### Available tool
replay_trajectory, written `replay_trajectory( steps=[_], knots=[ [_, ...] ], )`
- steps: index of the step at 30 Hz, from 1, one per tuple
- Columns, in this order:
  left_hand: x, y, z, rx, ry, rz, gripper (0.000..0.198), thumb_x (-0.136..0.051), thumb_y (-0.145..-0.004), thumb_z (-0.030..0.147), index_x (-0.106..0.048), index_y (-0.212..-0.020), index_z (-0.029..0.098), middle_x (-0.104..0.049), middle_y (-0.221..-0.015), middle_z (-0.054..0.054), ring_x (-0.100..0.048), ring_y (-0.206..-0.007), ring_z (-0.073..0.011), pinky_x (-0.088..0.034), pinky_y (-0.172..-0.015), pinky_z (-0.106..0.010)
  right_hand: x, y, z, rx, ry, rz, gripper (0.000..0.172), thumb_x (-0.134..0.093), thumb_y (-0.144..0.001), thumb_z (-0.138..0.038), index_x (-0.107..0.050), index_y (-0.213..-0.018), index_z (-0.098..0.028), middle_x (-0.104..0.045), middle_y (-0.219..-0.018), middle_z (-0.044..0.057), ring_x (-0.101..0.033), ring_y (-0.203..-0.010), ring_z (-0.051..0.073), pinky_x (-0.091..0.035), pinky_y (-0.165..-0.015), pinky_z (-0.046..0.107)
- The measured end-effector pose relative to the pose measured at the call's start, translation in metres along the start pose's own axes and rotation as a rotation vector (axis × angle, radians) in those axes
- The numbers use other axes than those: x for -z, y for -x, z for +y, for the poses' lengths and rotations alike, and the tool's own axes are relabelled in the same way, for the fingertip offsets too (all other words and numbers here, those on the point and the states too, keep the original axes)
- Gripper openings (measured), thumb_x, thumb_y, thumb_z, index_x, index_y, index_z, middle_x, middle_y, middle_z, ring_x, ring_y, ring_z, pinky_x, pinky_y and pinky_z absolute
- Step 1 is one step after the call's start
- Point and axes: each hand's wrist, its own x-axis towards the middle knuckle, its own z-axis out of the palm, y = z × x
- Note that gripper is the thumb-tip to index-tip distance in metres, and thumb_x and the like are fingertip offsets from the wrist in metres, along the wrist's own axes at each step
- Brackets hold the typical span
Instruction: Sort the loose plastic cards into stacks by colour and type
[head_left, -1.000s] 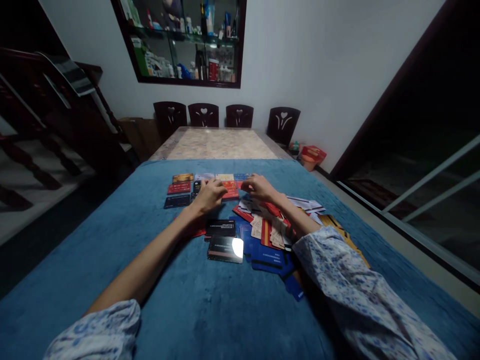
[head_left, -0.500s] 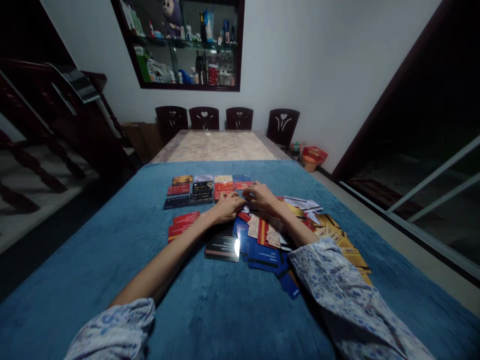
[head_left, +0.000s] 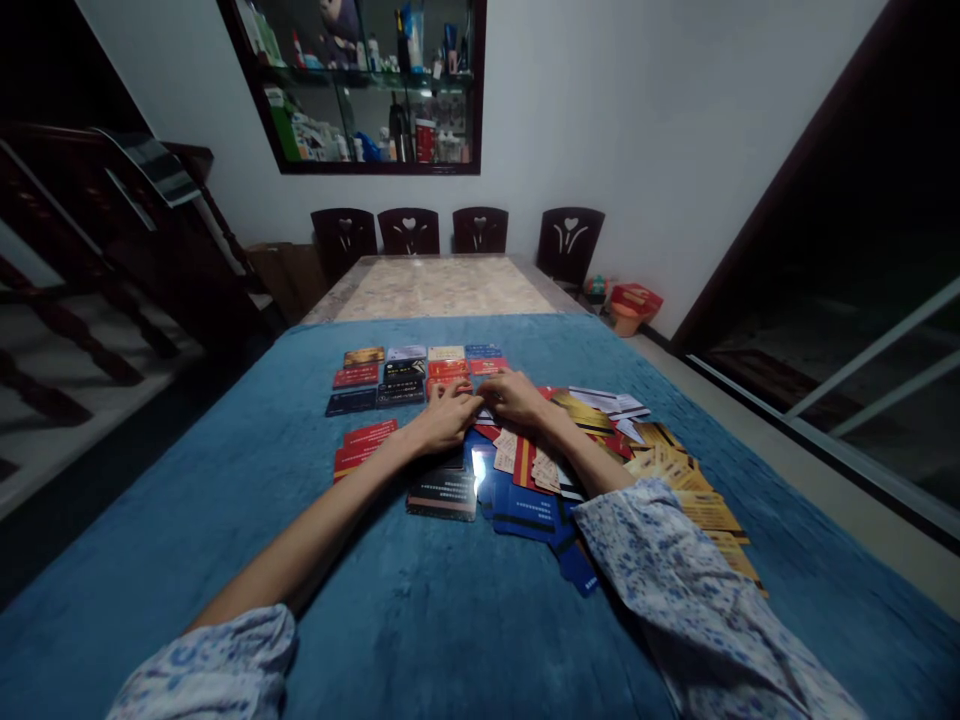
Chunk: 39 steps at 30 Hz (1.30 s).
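Observation:
Many plastic cards lie on a blue cloth (head_left: 225, 500) spread over the table. Several are set out in neat rows (head_left: 405, 375) at the far side. A loose heap of red, blue, gold and white cards (head_left: 570, 460) lies under my right forearm. My left hand (head_left: 444, 418) and my right hand (head_left: 512, 396) meet at the near edge of the rows, fingers curled down onto cards there. What the fingers hold is too small to make out. Two red cards (head_left: 361, 447) and a black card (head_left: 442, 495) lie to the left of my left arm.
Beyond the cloth the table's bare marble top (head_left: 442, 285) runs to several dark chairs (head_left: 409, 230) against the wall. A wall cabinet (head_left: 367, 85) holds bottles. A staircase (head_left: 82, 290) rises at left; a glass door (head_left: 862, 380) stands at right.
My left hand has moved right from the middle of the rows to meet my right hand at their near edge. Two red cards at left are now uncovered.

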Motion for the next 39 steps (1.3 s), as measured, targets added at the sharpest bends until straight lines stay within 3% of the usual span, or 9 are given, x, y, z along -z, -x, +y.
replay_trajectory(
  steps=[4,12,21,27,34,39],
  knots=[
    [0.002,0.007,-0.002,-0.003,-0.005,0.038,0.041,-0.045,-0.098,0.021,-0.054,-0.137,0.021,-0.062,-0.140,-0.016,-0.034,-0.142,-0.0365,-0.028,-0.108,-0.062,0.000,-0.001,-0.001,0.035,-0.019,-0.009,0.027,-0.057,-0.091,-0.018,-0.077,-0.109,-0.021,-0.076,-0.111,0.010,-0.062,-0.104,0.024,-0.042,-0.083,0.030],
    [0.003,0.021,-0.009,0.010,-0.083,0.107,0.028,-0.053,-0.098,0.032,-0.065,-0.122,0.023,-0.068,-0.126,-0.015,-0.033,-0.141,-0.0370,-0.025,-0.107,-0.059,-0.003,-0.002,-0.001,0.095,-0.065,-0.003,0.023,-0.058,-0.092,-0.021,-0.078,-0.105,-0.020,-0.074,-0.107,0.009,-0.064,-0.099,0.021,-0.043,-0.085,0.028],
    [0.003,0.015,0.004,-0.070,-0.005,0.051,0.034,-0.042,-0.104,0.032,-0.066,-0.127,0.026,-0.063,-0.140,-0.011,-0.037,-0.140,-0.0327,-0.026,-0.106,-0.057,-0.004,-0.001,-0.001,0.018,-0.034,0.001,0.034,-0.055,-0.088,-0.012,-0.073,-0.116,-0.020,-0.074,-0.115,0.010,-0.064,-0.106,0.023,-0.044,-0.083,0.029],
    [0.006,0.021,-0.005,-0.040,-0.019,0.054,0.030,-0.046,-0.102,0.032,-0.072,-0.113,0.024,-0.068,-0.132,-0.011,-0.041,-0.138,-0.0330,-0.024,-0.107,-0.058,-0.004,-0.002,0.000,0.059,-0.069,0.004,0.032,-0.055,-0.088,-0.011,-0.075,-0.111,-0.021,-0.074,-0.114,0.009,-0.063,-0.104,0.023,-0.045,-0.086,0.031],
    [0.013,0.033,-0.017,0.023,-0.034,0.025,0.020,-0.054,-0.098,0.031,-0.071,-0.100,0.020,-0.073,-0.119,-0.011,-0.048,-0.130,-0.0310,-0.028,-0.105,-0.054,0.001,0.002,-0.006,0.171,-0.152,0.014,0.020,-0.061,-0.091,-0.020,-0.078,-0.101,-0.019,-0.074,-0.104,0.009,-0.061,-0.098,0.022,-0.043,-0.090,0.034],
    [0.017,0.036,-0.018,0.025,-0.036,0.019,0.020,-0.055,-0.097,0.029,-0.069,-0.108,0.020,-0.072,-0.114,-0.012,-0.051,-0.124,-0.0297,-0.031,-0.102,-0.051,0.000,0.001,-0.006,0.209,-0.159,-0.020,0.025,-0.073,-0.086,-0.035,-0.078,-0.105,-0.020,-0.072,-0.106,0.010,-0.059,-0.100,0.024,-0.040,-0.093,0.038]
  ],
)
